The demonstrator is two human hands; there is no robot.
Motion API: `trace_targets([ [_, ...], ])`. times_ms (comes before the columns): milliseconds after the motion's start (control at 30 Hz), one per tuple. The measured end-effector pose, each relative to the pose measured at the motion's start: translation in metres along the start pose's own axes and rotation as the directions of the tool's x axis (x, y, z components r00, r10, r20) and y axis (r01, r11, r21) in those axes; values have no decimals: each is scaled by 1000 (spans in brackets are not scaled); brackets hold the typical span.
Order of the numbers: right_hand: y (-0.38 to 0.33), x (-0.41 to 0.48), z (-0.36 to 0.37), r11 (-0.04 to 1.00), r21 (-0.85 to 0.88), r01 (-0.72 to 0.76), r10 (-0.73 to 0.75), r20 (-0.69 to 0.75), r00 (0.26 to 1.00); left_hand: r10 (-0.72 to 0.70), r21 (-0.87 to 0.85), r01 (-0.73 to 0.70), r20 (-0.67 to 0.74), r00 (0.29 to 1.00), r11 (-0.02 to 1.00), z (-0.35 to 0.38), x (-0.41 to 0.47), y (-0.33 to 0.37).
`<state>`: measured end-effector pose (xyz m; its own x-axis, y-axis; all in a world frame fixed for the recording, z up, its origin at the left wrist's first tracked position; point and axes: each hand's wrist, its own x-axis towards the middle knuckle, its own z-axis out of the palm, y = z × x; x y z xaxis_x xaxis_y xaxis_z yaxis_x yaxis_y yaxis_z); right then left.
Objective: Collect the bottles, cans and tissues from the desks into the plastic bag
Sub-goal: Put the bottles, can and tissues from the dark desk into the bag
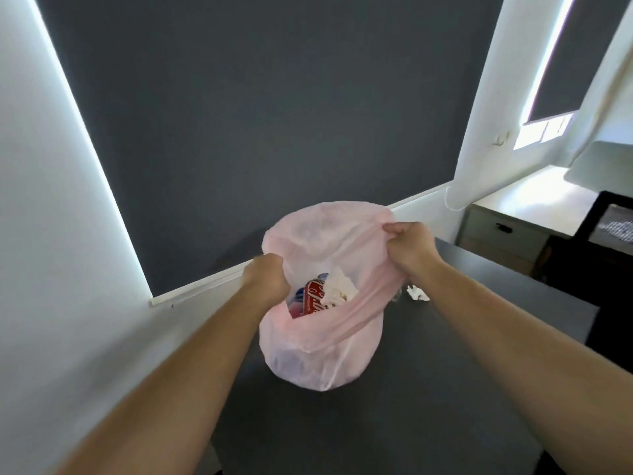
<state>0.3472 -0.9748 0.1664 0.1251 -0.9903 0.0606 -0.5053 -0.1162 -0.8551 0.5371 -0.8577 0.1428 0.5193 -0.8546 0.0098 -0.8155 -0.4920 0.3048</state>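
A thin pink plastic bag point(318, 351) stands on the dark desk point(445, 389) in front of me, its mouth held wide. My left hand point(265, 279) grips the left side of the rim and my right hand point(409, 246) grips the right side, both with curled fingers. Inside the bag lie a red can point(313, 296), a crumpled white tissue point(337, 287) and something blue beneath them. Another crumpled white tissue point(417, 292) lies on the desk just right of the bag, below my right wrist.
A dark roller blind point(257, 114) covers the window behind the desk, with white wall at the left. At the right stand a light drawer unit point(503, 231) and a black chair or frame point(603, 234).
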Motion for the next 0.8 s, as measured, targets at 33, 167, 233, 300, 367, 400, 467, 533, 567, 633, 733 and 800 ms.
trace_targets([
  [33, 1, -4, -22, 1000, 9, -2, 3, -34, 999, 40, -13, -40, -9, 999, 999, -3, -6, 20],
  [167, 14, -20, -96, 1000, -20, 14, -17, -114, 993, 140, -36, -142, -63, 988, 989, -10, -34, 85],
  [233, 23, -30, -143, 999, 44, 20, -12, -170, 985, 187, -41, -193, -117, 975, 980, -16, -54, 124],
  [300, 30, -38, -191, 993, 114, 42, -14, -240, 971, 237, -58, -252, -194, 952, 966, -25, -75, 162],
  [367, 38, -52, -250, 985, 149, 86, -38, -301, 953, 280, -98, -316, -270, 921, 944, -34, -100, 207],
  [400, 38, -57, -275, 981, 153, 118, -62, -328, 943, 292, -120, -340, -302, 907, 933, -40, -110, 227],
  [467, 45, -73, -334, 967, 180, 180, -98, -387, 917, 320, -141, -388, -352, 879, 911, -49, -135, 274],
  [533, 55, -86, -384, 953, 205, 225, -117, -435, 893, 316, -176, -403, -380, 869, 898, -54, -158, 314],
  [567, 64, -96, -414, 951, 204, 231, -115, -461, 880, 313, -194, -409, -390, 866, 891, -53, -171, 340],
  [633, 74, -104, -445, 947, 216, 238, -106, -490, 865, 303, -214, -406, -390, 869, 888, -51, -185, 368],
  [733, 98, -118, -493, 947, 229, 225, -78, -516, 853, 333, -216, -421, -350, 876, 881, -38, -206, 417],
  [800, 115, -121, -522, 949, 246, 195, -33, -541, 841, 367, -208, -449, -336, 867, 869, -28, -217, 450],
])
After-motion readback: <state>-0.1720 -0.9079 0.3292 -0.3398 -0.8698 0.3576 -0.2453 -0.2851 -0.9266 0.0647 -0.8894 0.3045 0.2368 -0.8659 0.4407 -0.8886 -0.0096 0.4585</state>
